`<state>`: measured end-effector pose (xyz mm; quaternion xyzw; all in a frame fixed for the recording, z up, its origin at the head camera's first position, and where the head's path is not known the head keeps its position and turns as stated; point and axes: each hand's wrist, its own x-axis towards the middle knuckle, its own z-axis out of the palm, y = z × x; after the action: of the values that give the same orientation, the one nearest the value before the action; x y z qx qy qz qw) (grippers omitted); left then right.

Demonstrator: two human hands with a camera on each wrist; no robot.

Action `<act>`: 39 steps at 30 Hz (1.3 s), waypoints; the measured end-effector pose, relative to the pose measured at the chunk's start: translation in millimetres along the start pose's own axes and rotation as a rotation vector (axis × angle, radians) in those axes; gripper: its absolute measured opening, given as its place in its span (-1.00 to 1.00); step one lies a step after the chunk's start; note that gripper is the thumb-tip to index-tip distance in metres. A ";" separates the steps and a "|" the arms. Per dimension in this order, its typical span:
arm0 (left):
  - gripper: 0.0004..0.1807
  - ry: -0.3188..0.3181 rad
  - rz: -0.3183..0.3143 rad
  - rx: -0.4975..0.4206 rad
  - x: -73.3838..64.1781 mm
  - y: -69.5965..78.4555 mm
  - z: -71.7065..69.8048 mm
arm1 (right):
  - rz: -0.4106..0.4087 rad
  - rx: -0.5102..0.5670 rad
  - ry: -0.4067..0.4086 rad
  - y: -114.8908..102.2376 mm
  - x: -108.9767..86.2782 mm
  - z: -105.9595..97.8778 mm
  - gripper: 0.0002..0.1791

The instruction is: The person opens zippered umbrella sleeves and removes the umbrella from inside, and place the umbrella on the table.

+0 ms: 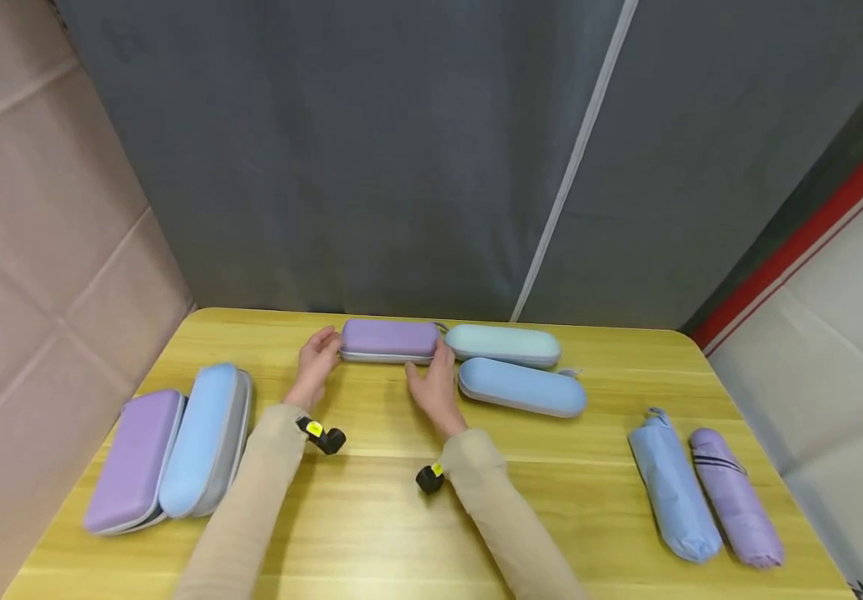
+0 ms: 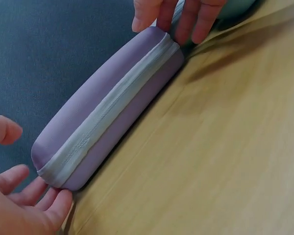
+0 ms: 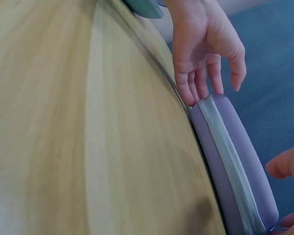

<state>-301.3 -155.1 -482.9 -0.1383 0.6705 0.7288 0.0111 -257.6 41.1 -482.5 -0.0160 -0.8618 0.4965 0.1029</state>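
A purple zippered hard case (image 1: 390,337) lies at the back edge of the table, its pale zipper band (image 2: 108,117) facing the person. My left hand (image 1: 316,363) is at its left end, with loosely extended fingertips (image 2: 59,200) touching the lower corner and the thumb held away. At the opposite end, my right hand (image 1: 435,389) has its fingers (image 3: 284,164) spread around the corner. Neither hand curls round the case. Just right of the right hand lie a mint case (image 1: 504,345) and a light blue case (image 1: 523,387).
On the left of the table, a larger purple case (image 1: 135,462) and a larger blue case (image 1: 207,442) lie side by side. A folded blue umbrella (image 1: 675,492) and a folded purple umbrella (image 1: 737,504) lie at the right. A dark grey curtain (image 1: 371,167) hangs behind the table (image 1: 371,517).
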 end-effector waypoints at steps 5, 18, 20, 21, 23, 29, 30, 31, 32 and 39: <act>-0.47 -0.032 -0.011 0.054 2.7 -2.4 -0.4 | 0.013 0.011 0.041 0.2 6.0 1.2 -0.24; -0.45 -0.026 -0.023 0.166 -10.6 -6.3 -24.6 | 0.011 -0.001 0.051 -0.9 0.0 1.4 -0.41; -0.45 -0.027 -0.028 0.165 -13.5 -6.2 -27.4 | 0.009 0.001 0.047 -1.4 -1.0 0.4 -0.44; -0.45 -0.028 -0.031 0.168 -14.5 -6.2 -28.4 | 0.007 0.002 0.041 -1.6 -1.6 0.0 -0.45; -0.44 -0.030 -0.036 0.175 -16.4 -6.3 -30.4 | 0.007 0.008 0.021 -1.8 -3.4 -1.5 -0.46; -0.44 -0.037 -0.075 0.197 -27.5 -6.5 -36.0 | -0.015 0.019 -0.063 -3.1 -17.4 -9.8 -0.46; -0.43 -0.045 -0.078 0.204 -30.5 -6.1 -36.8 | -0.022 0.025 -0.076 -3.3 -20.6 -11.7 -0.46; -0.43 -0.052 -0.081 0.212 -33.7 -5.7 -37.5 | -0.029 0.033 -0.087 -3.6 -23.7 -13.7 -0.45; -0.43 -0.059 -0.082 0.219 -37.1 -5.2 -38.2 | -0.035 0.040 -0.097 -3.8 -27.0 -15.8 -0.45; -0.45 -0.102 -0.082 0.255 -55.3 -6.5 -39.5 | -0.008 0.092 -0.172 -3.7 -46.4 -33.3 -0.42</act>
<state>-239.4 -183.8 -479.7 -0.1256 0.7501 0.6427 0.0924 -205.5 61.6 -470.7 0.0349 -0.8438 0.5346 0.0312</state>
